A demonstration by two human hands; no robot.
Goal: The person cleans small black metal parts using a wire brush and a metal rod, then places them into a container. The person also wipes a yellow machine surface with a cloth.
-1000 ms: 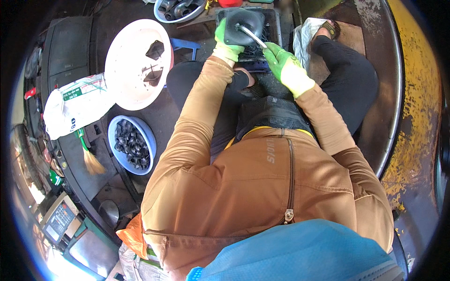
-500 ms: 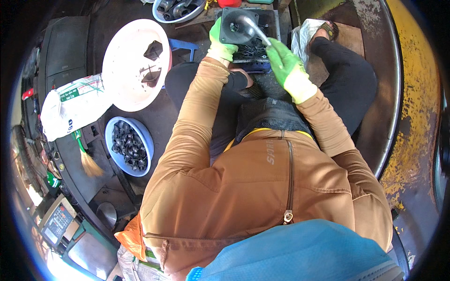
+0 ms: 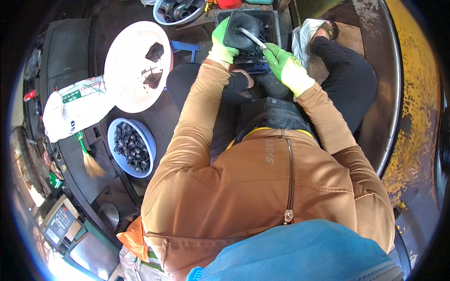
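Note:
A black horn-shaped part [image 3: 246, 20] with a square flange is tilted toward the right over a dark tray [image 3: 275, 28]. My left hand [image 3: 222, 46], in a green and yellow glove, is closed around the left edge of its flange. A shiny metal rod-like tool [image 3: 253, 37] is in my right hand [image 3: 287, 69], gloved the same way with the fingers closed on the handle end. The tool's far end reaches into the horn's mouth, where its tip is hidden. Small dark pieces lie in the tray beneath the horn, partly covered by it.
A large pinkish-white basin [image 3: 119, 61] with two dark pieces stands at the left. Below it sits a blue basin [image 3: 151, 145] full of small black parts. Another basin [image 3: 199, 13] of black parts is at the top. A white sack [image 3: 84, 119] and a straw brush [image 3: 91, 164] lie further left.
The horn has tilted and shifted slightly right in my left hand. My right hand has moved a little down and right, with the tool's tip now deeper in the horn's mouth.

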